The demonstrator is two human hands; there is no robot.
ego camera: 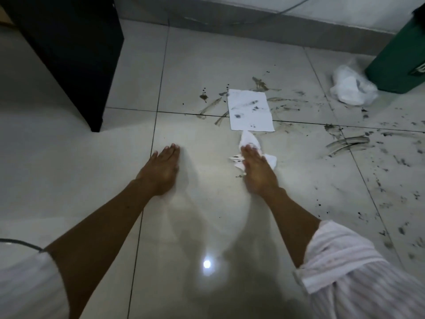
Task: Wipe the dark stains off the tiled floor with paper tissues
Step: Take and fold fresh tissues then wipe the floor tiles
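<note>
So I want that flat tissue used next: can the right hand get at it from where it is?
Probably yes: the right hand presses a crumpled tissue just short of the flat tissue, with nothing between them.

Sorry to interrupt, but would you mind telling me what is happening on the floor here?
A person is wiping dark stains off the tiled floor. The right hand presses a crumpled tissue flat against a tile, while the left hand rests open on the floor. A flat, stained tissue lies just beyond. Many dark smears remain to the right.
</note>
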